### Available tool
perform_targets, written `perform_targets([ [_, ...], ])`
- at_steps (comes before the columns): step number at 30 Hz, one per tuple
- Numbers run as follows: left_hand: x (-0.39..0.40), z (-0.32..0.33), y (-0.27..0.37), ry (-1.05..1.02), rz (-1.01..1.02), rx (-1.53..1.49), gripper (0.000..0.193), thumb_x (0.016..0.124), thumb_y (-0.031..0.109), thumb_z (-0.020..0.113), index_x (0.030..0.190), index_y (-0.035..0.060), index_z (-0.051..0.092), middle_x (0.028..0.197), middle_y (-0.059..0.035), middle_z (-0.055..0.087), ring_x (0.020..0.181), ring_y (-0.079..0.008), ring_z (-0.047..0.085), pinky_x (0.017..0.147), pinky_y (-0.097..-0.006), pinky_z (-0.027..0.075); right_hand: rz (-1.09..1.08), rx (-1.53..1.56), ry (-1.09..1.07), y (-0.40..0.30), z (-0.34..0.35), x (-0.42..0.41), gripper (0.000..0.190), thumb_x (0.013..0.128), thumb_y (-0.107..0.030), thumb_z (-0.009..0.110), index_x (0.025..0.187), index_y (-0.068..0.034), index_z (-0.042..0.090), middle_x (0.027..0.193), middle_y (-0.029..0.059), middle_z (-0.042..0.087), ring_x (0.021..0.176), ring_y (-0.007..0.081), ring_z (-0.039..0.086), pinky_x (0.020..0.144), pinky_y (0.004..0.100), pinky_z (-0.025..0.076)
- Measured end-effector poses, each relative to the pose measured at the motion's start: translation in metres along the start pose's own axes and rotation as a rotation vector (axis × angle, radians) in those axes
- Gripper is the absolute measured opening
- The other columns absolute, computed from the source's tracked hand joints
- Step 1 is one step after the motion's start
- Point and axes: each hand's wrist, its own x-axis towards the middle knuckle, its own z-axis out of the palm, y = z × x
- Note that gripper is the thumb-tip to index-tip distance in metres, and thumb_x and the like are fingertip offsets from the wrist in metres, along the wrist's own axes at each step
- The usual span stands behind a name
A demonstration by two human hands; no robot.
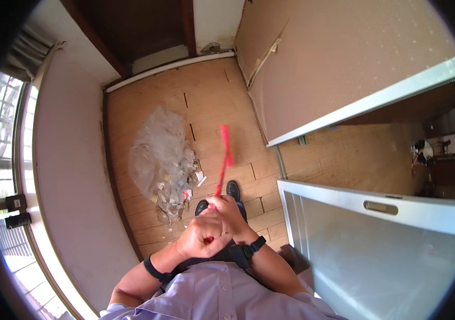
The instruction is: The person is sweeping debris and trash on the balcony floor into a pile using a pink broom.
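Observation:
Both hands are wrapped around the red handle [220, 178] of a long-handled tool that looks like a broom. My left hand [205, 234] grips near the handle's top end, close to my body. Just beyond it, my right hand [227, 212] grips lower on the shaft. The narrow red head [226, 145] is over the wood-look floor ahead of my shoes, slightly blurred; its bristles cannot be made out. Left of it lies a crumpled clear plastic sheet or bag [157, 140]. Torn scraps and flakes [173, 194] are heaped at its near side, with a white strip [202, 181] beside them.
A white wall [69, 148] with a barred window [5, 140] runs along my left. A white pipe [171, 66] crosses the far floor edge. On my right, a metal-framed sliding door panel [371, 240] stands beside an opening onto another floor area [351, 160].

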Motion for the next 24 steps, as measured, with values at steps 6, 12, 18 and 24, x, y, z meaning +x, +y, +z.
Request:
perform_targets([
  [6, 0.033, 0.028, -0.082, 0.345, -0.300, -0.089, 0.028, 0.085, 0.000, 0.061, 0.060, -0.0021, 0.049, 0.061, -0.0098, 0.051, 0.062, -0.0192, 0.051, 0.066, -0.0332, 0.044, 0.588, 0.220, 0.019, 0.029, -0.060, 0.068, 0.026, 0.085, -0.019, 0.053, 0.065, -0.002, 0.054, 0.058, 0.0015, 0.051, 0.052, 0.0095, 0.047, 0.046, 0.0327, 0.036],
  [12, 0.081, 0.025, -0.058, 0.221, -0.183, 0.266, 0.026, 0.080, 0.002, 0.065, 0.058, 0.0014, 0.051, 0.058, -0.0094, 0.049, 0.057, -0.0249, 0.049, 0.066, -0.0365, 0.042, 0.210, 0.285, -0.175, 0.009, -0.071, 0.110, 0.021, 0.082, -0.016, 0.061, 0.064, -0.008, 0.056, 0.058, -0.0010, 0.051, 0.047, 0.0096, 0.047, 0.042, 0.0281, 0.036],
  [18, 0.081, 0.045, -0.029, 0.342, -0.240, 0.041, 0.019, 0.082, 0.015, 0.067, 0.071, 0.0028, 0.058, 0.077, -0.0075, 0.060, 0.075, -0.0216, 0.057, 0.074, -0.0334, 0.044, 0.453, 0.430, -0.364, -0.026, -0.073, 0.096, 0.020, 0.089, -0.025, 0.064, 0.092, -0.006, 0.057, 0.077, -0.0011, 0.056, 0.067, 0.0078, 0.051, 0.060, 0.0238, 0.043],
  [24, 0.044, 0.044, -0.087, 1.101, -0.827, -0.176, 0.033, 0.090, 0.027, 0.065, 0.104, -0.0015, 0.055, 0.090, -0.0064, 0.061, 0.078, -0.0122, 0.057, 0.067, -0.0268, 0.047, 0.740, 0.567, -0.593, -0.059, -0.107, 0.041, 0.010, 0.091, -0.011, 0.054, 0.097, -0.005, 0.048, 0.066, 0.0040, 0.049, 0.045, 0.0147, 0.050, 0.039, 0.0293, 0.041],
])
